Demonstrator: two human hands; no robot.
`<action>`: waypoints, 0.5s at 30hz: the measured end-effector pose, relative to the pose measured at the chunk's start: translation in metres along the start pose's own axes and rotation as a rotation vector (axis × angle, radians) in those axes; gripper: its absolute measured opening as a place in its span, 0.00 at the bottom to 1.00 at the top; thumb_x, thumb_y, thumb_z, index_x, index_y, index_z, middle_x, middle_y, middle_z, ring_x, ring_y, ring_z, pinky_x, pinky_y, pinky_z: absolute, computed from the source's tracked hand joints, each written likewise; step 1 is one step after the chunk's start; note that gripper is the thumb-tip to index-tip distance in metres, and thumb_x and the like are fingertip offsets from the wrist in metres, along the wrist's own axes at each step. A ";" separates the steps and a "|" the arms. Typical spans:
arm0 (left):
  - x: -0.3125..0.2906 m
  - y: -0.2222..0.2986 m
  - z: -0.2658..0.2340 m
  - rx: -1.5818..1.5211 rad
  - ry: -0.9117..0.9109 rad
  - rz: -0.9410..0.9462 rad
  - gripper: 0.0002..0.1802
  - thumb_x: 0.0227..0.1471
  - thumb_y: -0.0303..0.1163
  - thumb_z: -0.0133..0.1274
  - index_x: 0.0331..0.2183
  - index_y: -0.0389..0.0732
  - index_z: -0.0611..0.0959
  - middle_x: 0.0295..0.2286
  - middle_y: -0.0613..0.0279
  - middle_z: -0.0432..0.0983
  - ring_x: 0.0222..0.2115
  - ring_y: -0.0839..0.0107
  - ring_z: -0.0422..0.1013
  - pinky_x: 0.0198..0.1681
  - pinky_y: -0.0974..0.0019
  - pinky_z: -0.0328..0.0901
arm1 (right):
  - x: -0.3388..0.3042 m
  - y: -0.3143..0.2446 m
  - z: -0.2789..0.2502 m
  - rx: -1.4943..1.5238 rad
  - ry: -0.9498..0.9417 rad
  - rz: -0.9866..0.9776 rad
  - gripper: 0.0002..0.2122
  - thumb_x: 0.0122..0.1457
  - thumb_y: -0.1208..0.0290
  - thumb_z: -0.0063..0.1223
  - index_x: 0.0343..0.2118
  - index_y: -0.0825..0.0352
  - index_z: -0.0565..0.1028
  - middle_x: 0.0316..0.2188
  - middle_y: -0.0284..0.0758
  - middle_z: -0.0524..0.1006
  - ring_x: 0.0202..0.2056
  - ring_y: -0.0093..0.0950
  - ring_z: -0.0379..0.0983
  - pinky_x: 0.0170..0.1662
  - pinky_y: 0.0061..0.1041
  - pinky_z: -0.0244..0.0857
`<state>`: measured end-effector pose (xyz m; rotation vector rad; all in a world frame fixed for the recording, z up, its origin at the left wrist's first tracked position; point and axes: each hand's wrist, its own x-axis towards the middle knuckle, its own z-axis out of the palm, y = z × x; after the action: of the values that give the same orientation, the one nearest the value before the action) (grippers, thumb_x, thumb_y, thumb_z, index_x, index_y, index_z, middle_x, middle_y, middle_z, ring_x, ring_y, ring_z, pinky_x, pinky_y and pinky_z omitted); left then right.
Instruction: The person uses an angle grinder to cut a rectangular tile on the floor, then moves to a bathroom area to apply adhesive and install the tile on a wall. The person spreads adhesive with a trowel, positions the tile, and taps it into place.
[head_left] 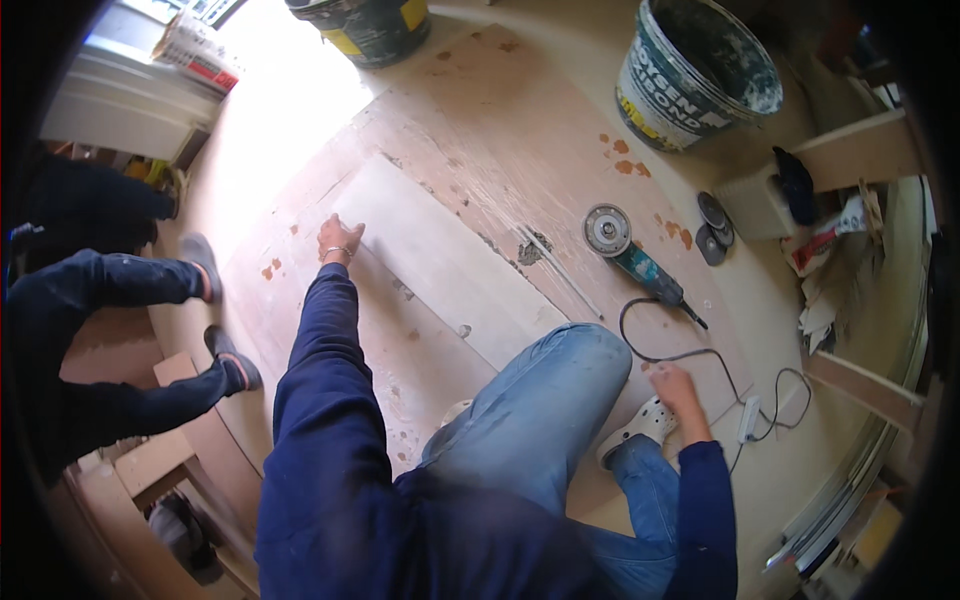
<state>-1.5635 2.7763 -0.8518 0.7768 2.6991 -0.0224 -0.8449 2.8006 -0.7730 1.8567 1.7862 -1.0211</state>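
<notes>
A long pale slab (440, 250), like a large tile, lies at a slant over the dusty board on the floor in front of me. At its left edge, my left hand (340, 240) grips the rim with bent fingers. My right hand (676, 388) hangs low by my pale clog (650, 420), its fingers curled; whether anything is in them I cannot make out. Beyond that hand lies an angle grinder (645, 268) with a round disc, its cord trailing back to a white socket (748, 420). A thin pale strip (562, 270) rests between slab and grinder.
Spare discs (713, 225) lie right of the grinder. A plaster-smeared bucket (690, 80) stands at the far right, another dark bucket (365, 30) at the far middle. At the left is another person's leg (130, 280). Wooden frames (865, 390) edge the right side.
</notes>
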 end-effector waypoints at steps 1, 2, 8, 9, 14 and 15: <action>0.009 -0.004 -0.003 0.009 0.006 0.042 0.46 0.46 0.54 0.61 0.61 0.43 0.66 0.60 0.50 0.61 0.61 0.53 0.57 0.63 0.54 0.56 | -0.005 0.006 0.032 0.015 -0.003 -0.004 0.24 0.56 0.54 0.54 0.48 0.70 0.75 0.43 0.52 0.78 0.47 0.49 0.74 0.50 0.40 0.67; 0.015 -0.010 -0.003 0.022 0.013 0.077 0.47 0.45 0.54 0.62 0.61 0.41 0.65 0.61 0.48 0.60 0.62 0.52 0.57 0.64 0.54 0.56 | -0.012 0.001 0.060 0.080 0.009 0.036 0.24 0.56 0.54 0.54 0.47 0.72 0.75 0.43 0.53 0.78 0.47 0.49 0.74 0.51 0.40 0.67; 0.053 -0.003 0.002 0.066 -0.013 0.172 0.57 0.38 0.56 0.67 0.62 0.36 0.63 0.62 0.44 0.57 0.63 0.52 0.55 0.64 0.57 0.55 | -0.029 0.002 0.202 0.357 0.195 0.176 0.25 0.58 0.54 0.51 0.48 0.75 0.74 0.43 0.55 0.77 0.46 0.51 0.73 0.49 0.40 0.67; 0.057 0.008 0.006 0.045 -0.051 0.191 0.58 0.36 0.57 0.68 0.61 0.35 0.63 0.61 0.44 0.57 0.63 0.51 0.55 0.64 0.58 0.55 | -0.034 0.006 0.213 0.403 0.232 0.186 0.25 0.58 0.54 0.51 0.47 0.75 0.74 0.43 0.55 0.77 0.46 0.51 0.73 0.48 0.40 0.67; 0.066 0.001 0.004 0.038 -0.091 0.228 0.57 0.32 0.58 0.70 0.55 0.29 0.68 0.54 0.39 0.66 0.57 0.48 0.62 0.61 0.57 0.59 | -0.046 -0.002 0.242 0.635 0.250 0.281 0.25 0.58 0.54 0.50 0.47 0.75 0.74 0.43 0.55 0.77 0.46 0.51 0.73 0.48 0.40 0.67; 0.064 -0.004 0.006 0.056 -0.082 0.238 0.56 0.32 0.58 0.70 0.53 0.27 0.70 0.51 0.37 0.69 0.54 0.47 0.65 0.59 0.57 0.61 | -0.050 -0.005 0.244 0.674 0.241 0.301 0.25 0.58 0.54 0.50 0.47 0.75 0.74 0.43 0.55 0.77 0.46 0.51 0.73 0.48 0.40 0.67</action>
<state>-1.6148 2.8051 -0.8777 1.0841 2.5221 -0.0723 -0.9056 2.5948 -0.9001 2.6447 1.2893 -1.4412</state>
